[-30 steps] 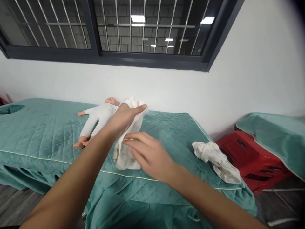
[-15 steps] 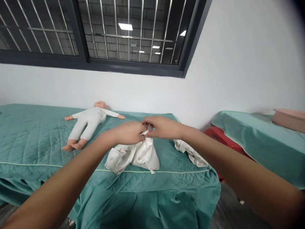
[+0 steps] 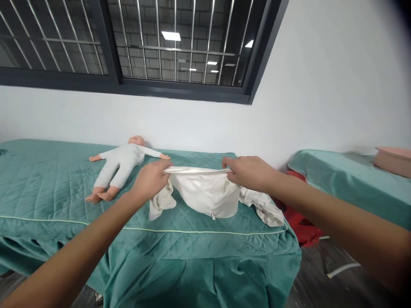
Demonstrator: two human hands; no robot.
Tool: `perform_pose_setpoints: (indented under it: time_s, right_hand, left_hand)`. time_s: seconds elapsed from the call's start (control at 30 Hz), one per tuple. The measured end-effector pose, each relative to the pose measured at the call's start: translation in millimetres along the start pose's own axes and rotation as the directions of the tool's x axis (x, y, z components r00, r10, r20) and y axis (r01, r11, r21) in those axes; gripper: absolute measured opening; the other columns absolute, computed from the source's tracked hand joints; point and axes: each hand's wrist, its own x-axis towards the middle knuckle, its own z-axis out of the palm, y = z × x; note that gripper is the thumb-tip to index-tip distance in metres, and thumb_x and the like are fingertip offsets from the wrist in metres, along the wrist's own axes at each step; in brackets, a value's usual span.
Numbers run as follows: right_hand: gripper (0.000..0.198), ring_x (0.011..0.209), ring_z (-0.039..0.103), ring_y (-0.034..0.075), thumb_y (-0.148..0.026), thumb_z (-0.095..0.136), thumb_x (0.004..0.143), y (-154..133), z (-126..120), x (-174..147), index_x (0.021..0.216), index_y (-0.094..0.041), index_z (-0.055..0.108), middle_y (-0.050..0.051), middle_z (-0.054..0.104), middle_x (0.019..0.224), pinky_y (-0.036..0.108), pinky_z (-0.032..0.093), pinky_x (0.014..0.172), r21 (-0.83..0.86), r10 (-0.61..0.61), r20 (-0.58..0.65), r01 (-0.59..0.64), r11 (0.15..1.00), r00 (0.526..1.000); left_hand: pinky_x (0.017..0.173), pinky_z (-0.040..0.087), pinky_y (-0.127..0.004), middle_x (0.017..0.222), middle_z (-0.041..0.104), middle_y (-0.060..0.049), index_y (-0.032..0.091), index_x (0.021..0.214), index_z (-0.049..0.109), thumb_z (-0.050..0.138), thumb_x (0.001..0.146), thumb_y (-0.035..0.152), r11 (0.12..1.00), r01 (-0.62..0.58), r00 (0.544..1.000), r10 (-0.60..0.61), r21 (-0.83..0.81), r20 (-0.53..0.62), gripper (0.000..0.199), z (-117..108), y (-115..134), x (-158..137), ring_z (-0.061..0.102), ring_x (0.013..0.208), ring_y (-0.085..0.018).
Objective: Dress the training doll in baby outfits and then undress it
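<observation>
A white cloth garment [image 3: 205,192] is stretched between my two hands just above the bed's front half, its upper edge taut and its body hanging in a loose curve. My left hand [image 3: 153,176] is closed on one end of that edge, and a bunched flap dangles below it. At the other end, my right hand [image 3: 248,171] pinches the edge between thumb and fingers. Beside my right forearm, another crumpled white cloth [image 3: 265,207] with a faint print lies on the bed, partly hidden. The garment's exact kind I cannot make out.
A baby doll [image 3: 120,164] in white clothing lies on its back on the green quilted bed [image 3: 41,184], near the wall. Right of the bed are a red stool [image 3: 302,229] and a green-covered table [image 3: 334,179] bearing a pink basin [image 3: 393,161]. A barred window [image 3: 180,47] is above.
My hands, together before, have moved apart to the left and right. The garment, bunched on the bed earlier, is now drawn out wide between them.
</observation>
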Motion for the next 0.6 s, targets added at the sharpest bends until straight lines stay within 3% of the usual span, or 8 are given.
perform_pose_setpoints:
  time_s: [0.07,0.17,0.23,0.3,0.37,0.47,0.53,0.6]
  right_hand:
    - [0.029,0.08,0.061,0.024,-0.02,0.047,0.088,-3,6,0,0.113,-0.022,0.061,0.008,0.069,0.09,0.031,0.037,0.065,-0.018,0.006,-0.04,-0.007,1.0,0.999]
    - [0.031,0.097,0.062,0.025,-0.025,0.049,0.091,-27,14,6,0.121,-0.022,0.057,0.009,0.068,0.111,0.032,0.041,0.074,0.129,-0.071,-0.205,0.098,0.987,0.976]
    - [0.031,0.091,0.063,0.024,-0.034,0.048,0.094,-44,16,13,0.122,-0.022,0.055,0.008,0.069,0.108,0.03,0.041,0.07,0.217,-0.079,-0.237,0.132,0.967,0.968]
    - [0.026,0.08,0.063,0.022,-0.031,0.043,0.096,-52,16,21,0.115,-0.022,0.058,0.006,0.07,0.096,0.029,0.039,0.064,0.227,-0.056,-0.215,0.105,0.968,0.975]
    - [0.026,0.078,0.063,0.021,-0.021,0.04,0.094,-47,13,27,0.11,-0.021,0.061,0.006,0.071,0.094,0.028,0.038,0.064,0.201,-0.025,-0.222,0.071,0.977,0.975]
    - [0.035,0.091,0.064,0.022,-0.016,0.037,0.093,-22,9,29,0.118,-0.023,0.061,0.006,0.071,0.107,0.03,0.041,0.072,0.228,0.022,-0.275,0.043,0.973,0.961]
    - [0.039,0.099,0.063,0.023,-0.016,0.037,0.092,-4,11,26,0.121,-0.023,0.061,0.005,0.069,0.114,0.031,0.043,0.08,0.282,0.04,-0.294,0.046,0.958,0.955]
    - [0.04,0.105,0.061,0.022,-0.014,0.038,0.089,11,17,21,0.118,-0.023,0.064,0.004,0.068,0.117,0.031,0.044,0.087,0.361,0.06,-0.296,0.053,0.931,0.953]
  left_hand:
    - [0.095,0.047,-0.033,0.111,0.072,-0.004,0.022,0.108,0.066,0.044,0.082,0.017,0.992,-0.026,0.997,0.017,-0.125,-0.072,0.035,-12,5,6,0.064,0.105,-0.022]
    - [0.093,0.048,-0.033,0.109,0.072,-0.003,0.021,0.108,0.065,0.043,0.077,0.013,0.971,-0.082,0.991,0.056,-0.223,-0.121,0.039,-26,34,16,0.064,0.101,-0.021]
    - [0.091,0.048,-0.033,0.107,0.072,-0.002,0.022,0.108,0.064,0.043,0.076,0.011,0.969,-0.133,0.987,0.111,-0.207,-0.115,0.04,-33,53,21,0.064,0.099,-0.02]
    - [0.089,0.048,-0.034,0.106,0.071,-0.002,0.022,0.108,0.063,0.044,0.078,0.011,0.978,-0.168,0.981,0.154,-0.122,-0.118,0.037,-38,61,24,0.064,0.098,-0.021]
    - [0.086,0.048,-0.035,0.108,0.07,-0.003,0.023,0.108,0.063,0.045,0.082,0.014,0.987,-0.159,0.979,0.161,0.028,-0.129,0.033,-42,56,23,0.063,0.098,-0.023]
    - [0.08,0.048,-0.037,0.113,0.067,-0.008,0.021,0.109,0.063,0.045,0.084,0.017,0.965,-0.078,0.986,0.111,0.252,-0.121,0.031,-45,30,16,0.064,0.096,-0.027]
    - [0.078,0.048,-0.036,0.112,0.067,-0.008,0.021,0.107,0.064,0.045,0.084,0.017,0.957,-0.009,0.992,0.045,0.291,-0.117,0.03,-44,8,11,0.064,0.093,-0.027]
    - [0.082,0.048,-0.035,0.108,0.068,-0.007,0.021,0.104,0.065,0.045,0.083,0.017,0.976,0.052,0.99,-0.024,0.21,-0.136,0.029,-40,-11,5,0.064,0.094,-0.026]
